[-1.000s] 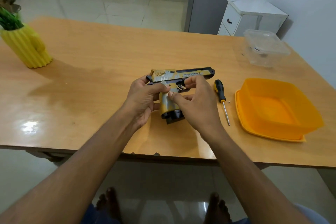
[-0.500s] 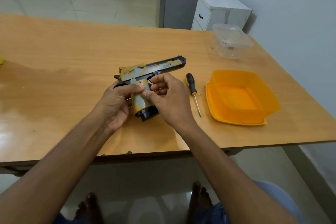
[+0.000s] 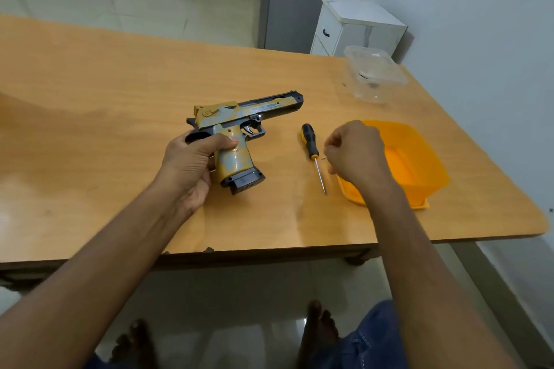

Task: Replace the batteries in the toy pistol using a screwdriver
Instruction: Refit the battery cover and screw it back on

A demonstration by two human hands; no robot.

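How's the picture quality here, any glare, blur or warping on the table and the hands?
Head view: soft glare streaks the glossy table near its front edge; wide-angle warp bows that edge; the toy pistol in the left hand and the screwdriver read sharp; the right hand is slightly soft, so whatever its fingers pinch is unclear.

Counted on the table (image 3: 120, 93): one toy pistol (image 3: 239, 126), one screwdriver (image 3: 311, 150), one tiny screw (image 3: 323, 158), one orange tub (image 3: 419, 165), one clear container (image 3: 374, 75). Two hands (image 3: 192, 165) (image 3: 356, 153) over it.
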